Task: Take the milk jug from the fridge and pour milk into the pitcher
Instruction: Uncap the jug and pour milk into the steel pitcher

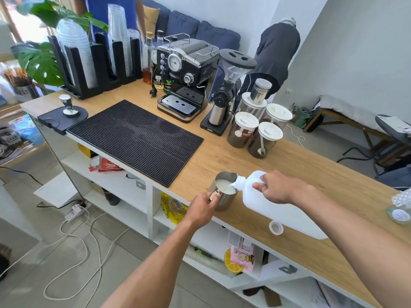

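As seen from the head camera, the white milk jug [262, 204] was held tilted over the wooden tabletop [311, 174], its handle gripped by the curled fingers of the right hand [278, 187]. Its mouth was set at the rim of the steel pitcher [225, 202], and milk was seen running in. The pitcher was stood near the tabletop's front edge, its handle pinched by the left hand [201, 207]. A white cap [276, 227] was laid just beside the jug.
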